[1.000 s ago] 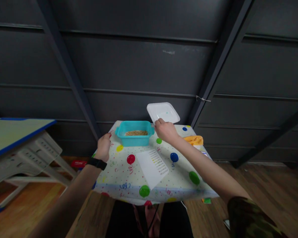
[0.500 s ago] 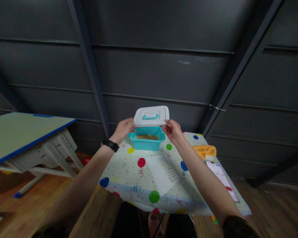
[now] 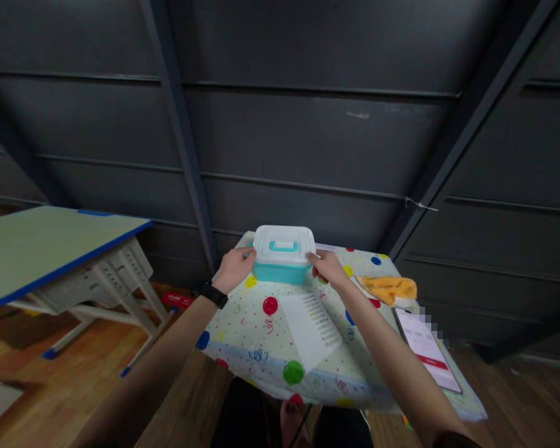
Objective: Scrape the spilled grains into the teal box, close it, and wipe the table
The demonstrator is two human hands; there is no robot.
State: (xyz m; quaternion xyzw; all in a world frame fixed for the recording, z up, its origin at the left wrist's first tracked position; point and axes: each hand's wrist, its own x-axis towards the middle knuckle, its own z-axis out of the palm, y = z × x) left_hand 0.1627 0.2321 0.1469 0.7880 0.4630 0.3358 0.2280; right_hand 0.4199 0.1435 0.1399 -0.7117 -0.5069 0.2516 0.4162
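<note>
A teal plastic box (image 3: 280, 272) stands at the far side of a small table covered with a balloon-print cloth (image 3: 256, 339). A white lid with a teal handle (image 3: 284, 244) sits on top of the box. My left hand (image 3: 236, 268) grips the lid's left edge and my right hand (image 3: 327, 267) grips its right edge, fingers curled on the rim. A black band is on my left wrist. The box's contents are hidden under the lid.
A white card with a comb-like row of slots (image 3: 310, 327) lies mid-table. An orange cloth (image 3: 389, 287) and a phone with a lit screen (image 3: 427, 349) lie on the right. A green-topped desk (image 3: 56, 242) stands left. A dark panelled wall rises behind.
My right hand brought the white lid over the box, my left hand joined it, and both lowered the lid onto the box, covering the grain inside.
</note>
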